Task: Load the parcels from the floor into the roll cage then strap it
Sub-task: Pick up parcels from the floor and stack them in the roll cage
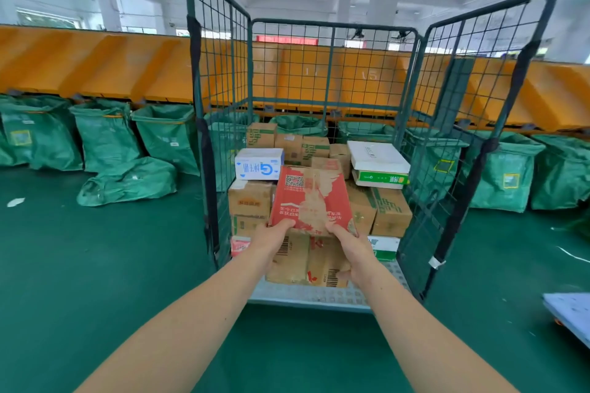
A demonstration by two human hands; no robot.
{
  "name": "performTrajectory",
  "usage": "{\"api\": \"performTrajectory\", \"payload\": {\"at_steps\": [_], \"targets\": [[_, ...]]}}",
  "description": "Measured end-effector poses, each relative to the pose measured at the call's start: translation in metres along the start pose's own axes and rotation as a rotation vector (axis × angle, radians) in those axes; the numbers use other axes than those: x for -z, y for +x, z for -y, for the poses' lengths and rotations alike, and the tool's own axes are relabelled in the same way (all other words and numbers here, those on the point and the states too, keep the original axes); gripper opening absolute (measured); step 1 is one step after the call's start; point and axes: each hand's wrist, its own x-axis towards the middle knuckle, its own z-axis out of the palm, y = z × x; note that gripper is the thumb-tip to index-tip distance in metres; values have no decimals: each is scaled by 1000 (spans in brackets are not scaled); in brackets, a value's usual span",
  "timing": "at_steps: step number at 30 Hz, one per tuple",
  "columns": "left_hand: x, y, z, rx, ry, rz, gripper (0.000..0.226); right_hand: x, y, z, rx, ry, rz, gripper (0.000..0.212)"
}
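Red, scuffed cardboard parcel (311, 198) is gripped at its near end by the left hand (275, 234) and right hand (349, 244) at the open front of the roll cage (332, 25) — held only there, its far end could dip and topple the stacked boxes (249, 198).

A QR code and upside-down white Chinese print top the red parcel (311, 198) held by the left grip (274, 233) and right grip (348, 241); barcodes show on its brown near side. Above-left of the grips, a white box (258, 164) bears a blue "G" logo. Numbers on the orange chutes (370, 75) beyond are too faint to read.
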Motion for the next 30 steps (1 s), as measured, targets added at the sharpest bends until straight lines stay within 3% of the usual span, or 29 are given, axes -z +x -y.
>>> {"api": "performTrajectory", "payload": {"at_steps": [5,15,23,30], "targets": [[-28,95,-26,-39,24,13,64,-13,96,30,-20,2,-24,67],[-90,303,-79,-43,59,-70,61,-39,315,92,-67,8,47,47],[-136,456,-147,-111,89,-176,46,-70,480,166,-36,-59,98,59],[-147,576,-177,-128,152,-213,50,-103,600,193,-80,-92,116,59]]}}
